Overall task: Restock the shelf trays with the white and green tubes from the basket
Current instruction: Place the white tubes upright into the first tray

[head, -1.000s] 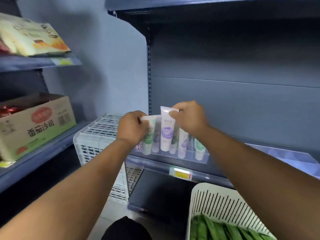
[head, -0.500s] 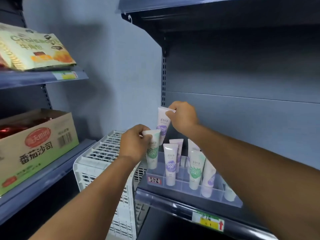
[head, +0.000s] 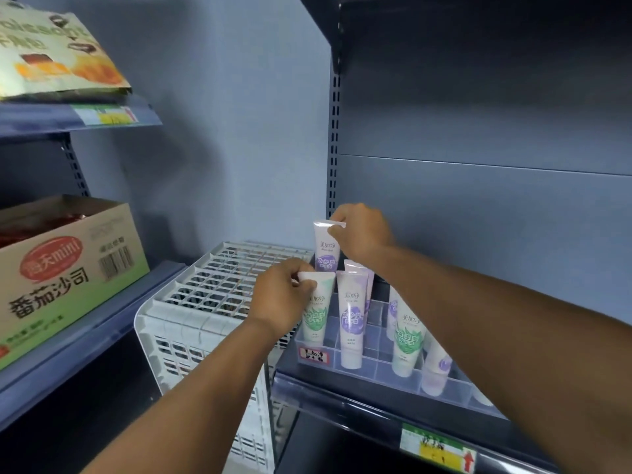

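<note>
A clear plastic shelf tray [head: 372,366] with compartments sits on the dark shelf and holds several upright tubes. My left hand [head: 278,299] pinches the top of a white and green tube [head: 318,311] standing in the tray's front left compartment. My right hand [head: 362,232] grips the crimped top of a white and purple tube [head: 325,249] held above the tray's back left corner. Another white and purple tube [head: 352,323] and a second white and green tube [head: 408,340] stand in the tray. The basket is out of view.
An upturned white plastic crate [head: 219,289] stands left of the shelf. On the left shelving sit a cardboard box [head: 65,268] and a snack bag [head: 58,53]. A yellow price label [head: 437,449] is on the shelf edge [head: 342,401].
The view has tilted up and moved closer, so the basket has left the picture. Both hands keep hold of their tubes; the purple one now sits higher and further back, above the tray.
</note>
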The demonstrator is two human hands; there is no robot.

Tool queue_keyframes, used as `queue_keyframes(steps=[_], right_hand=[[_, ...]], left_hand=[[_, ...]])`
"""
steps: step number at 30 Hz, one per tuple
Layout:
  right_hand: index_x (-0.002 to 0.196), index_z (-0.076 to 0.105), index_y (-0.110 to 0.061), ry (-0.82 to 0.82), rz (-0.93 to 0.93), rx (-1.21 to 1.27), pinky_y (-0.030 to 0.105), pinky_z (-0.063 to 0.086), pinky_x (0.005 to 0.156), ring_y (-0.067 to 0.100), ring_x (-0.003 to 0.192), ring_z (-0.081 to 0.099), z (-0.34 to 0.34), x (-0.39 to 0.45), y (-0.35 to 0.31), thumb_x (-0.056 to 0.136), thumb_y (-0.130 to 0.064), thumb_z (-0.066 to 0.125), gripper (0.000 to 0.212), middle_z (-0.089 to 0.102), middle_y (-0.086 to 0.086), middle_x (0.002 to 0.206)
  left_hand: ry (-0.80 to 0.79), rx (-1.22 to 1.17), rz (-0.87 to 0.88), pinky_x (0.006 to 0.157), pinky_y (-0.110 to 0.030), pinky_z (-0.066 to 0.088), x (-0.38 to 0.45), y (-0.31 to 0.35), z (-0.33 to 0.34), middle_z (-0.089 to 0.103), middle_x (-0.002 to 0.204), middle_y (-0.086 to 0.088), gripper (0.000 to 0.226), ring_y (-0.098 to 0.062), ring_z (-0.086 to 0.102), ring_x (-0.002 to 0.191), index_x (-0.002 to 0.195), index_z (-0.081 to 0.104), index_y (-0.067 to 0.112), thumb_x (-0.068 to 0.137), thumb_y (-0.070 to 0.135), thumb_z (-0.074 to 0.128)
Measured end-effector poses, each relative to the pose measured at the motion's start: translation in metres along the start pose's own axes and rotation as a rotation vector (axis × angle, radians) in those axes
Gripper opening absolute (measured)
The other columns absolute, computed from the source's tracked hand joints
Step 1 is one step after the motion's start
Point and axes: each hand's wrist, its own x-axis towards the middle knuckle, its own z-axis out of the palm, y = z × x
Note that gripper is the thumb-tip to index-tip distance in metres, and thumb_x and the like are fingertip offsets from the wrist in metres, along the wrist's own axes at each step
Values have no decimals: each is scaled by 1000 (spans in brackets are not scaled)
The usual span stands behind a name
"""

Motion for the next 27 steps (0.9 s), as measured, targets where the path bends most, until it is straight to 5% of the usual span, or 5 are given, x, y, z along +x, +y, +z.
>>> queue_keyframes(steps=[6,10,20,22,27], right_hand=[[96,73,-18,-70,33,-96,37,56,82,25,89,64,21,5,10,90,-25,59,17,72,5,95],[98,75,-24,-64,30,-148,34,41,98,21,104,56,37,8,19,89,-32,59,19,71,0,101],[101,72,-28,-117,-24,-219,35,31,96,20,112,50,46,5,26,91,-39,54,24,68,-4,105],[96,69,-24,-102,-31,-202,34,30,92,22,111,50,40,1,26,94,-34,48,24,67,-3,101],[117,61,-27,-15,-29,-275,36,30,96,23,116,46,14,-18,37,93,-7,46,35,63,0,117]], left_hand=[[-40,13,-22,66,-21,51,2,-12,9,66,84,1,26,-12,60,74,75,60,28,88,5,61],[-42,6,-22,60,-14,47,7,-14,8,65,85,2,25,-5,58,71,76,59,27,89,6,60],[-58,33,8,64,-15,47,8,-18,10,66,91,3,20,-7,61,79,96,63,26,92,8,56],[-55,52,13,72,-17,46,7,-17,10,66,102,3,25,-9,60,86,111,63,22,92,8,55],[-69,89,37,87,-18,40,-1,-8,2,60,125,-1,41,-7,51,103,133,53,19,94,9,55]])
